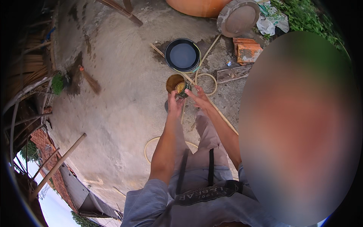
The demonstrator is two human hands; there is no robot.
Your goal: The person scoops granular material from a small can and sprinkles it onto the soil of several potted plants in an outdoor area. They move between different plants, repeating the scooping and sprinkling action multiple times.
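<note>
Between my two hands is a tin can, dark green outside with a golden inner wall, tilted so that its mouth faces me. My left hand grips its near left side, fingers curled partly out of sight beneath it. On the other side, my right hand presses its thumb and fingers against the can's right wall. Just beyond the can stands a black bucket, holding what looks like greyish water.
A pale hose loops across the concrete floor. Beyond the bucket are a large orange pot, a round grey lid, stacked orange tiles and a plank. A hand broom lies left. A blurred patch hides the right side.
</note>
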